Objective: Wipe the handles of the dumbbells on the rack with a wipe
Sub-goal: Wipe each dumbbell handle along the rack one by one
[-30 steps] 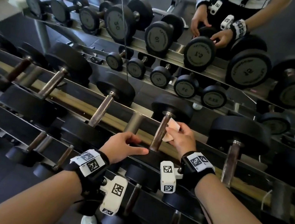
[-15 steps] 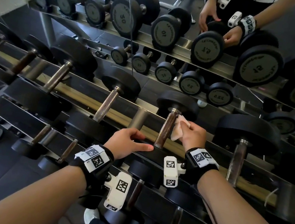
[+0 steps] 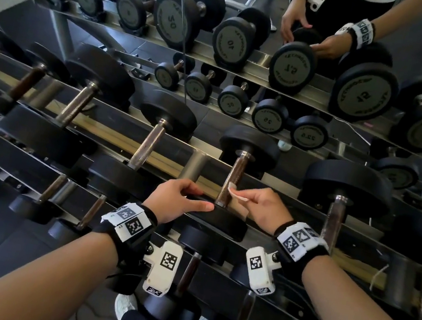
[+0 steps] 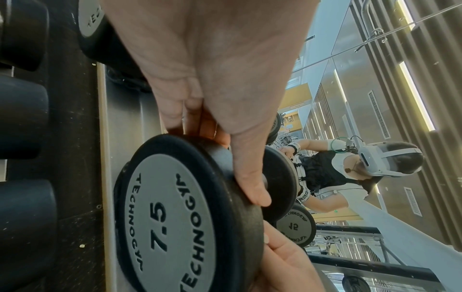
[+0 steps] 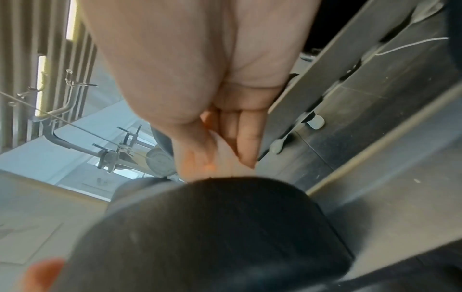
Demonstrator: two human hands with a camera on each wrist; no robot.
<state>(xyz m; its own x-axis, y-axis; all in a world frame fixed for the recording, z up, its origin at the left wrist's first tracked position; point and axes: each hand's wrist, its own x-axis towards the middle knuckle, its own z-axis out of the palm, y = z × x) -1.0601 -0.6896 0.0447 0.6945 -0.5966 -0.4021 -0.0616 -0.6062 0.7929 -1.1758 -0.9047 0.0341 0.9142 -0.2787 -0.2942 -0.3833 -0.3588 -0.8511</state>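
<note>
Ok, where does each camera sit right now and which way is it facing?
Head: above, looking down at the rack; both forearms, left hand, right hand pinching the wipe.
Left wrist: under the palm, looking along the left hand at the 7.5 dumbbell.
Right wrist: under the palm, blurred, looking along the curled fingers.
Shared: head and left wrist both show that dumbbell.

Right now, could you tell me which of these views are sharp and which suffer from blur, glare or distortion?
Head view: sharp, wide-angle bending of the rack, bright window glare top left, wipe clear against the handle. Left wrist view: sharp on the 7.5 dumbbell, left hand looming large. Right wrist view: soft and blurred, the right hand and the dark weight head filling the frame.
</note>
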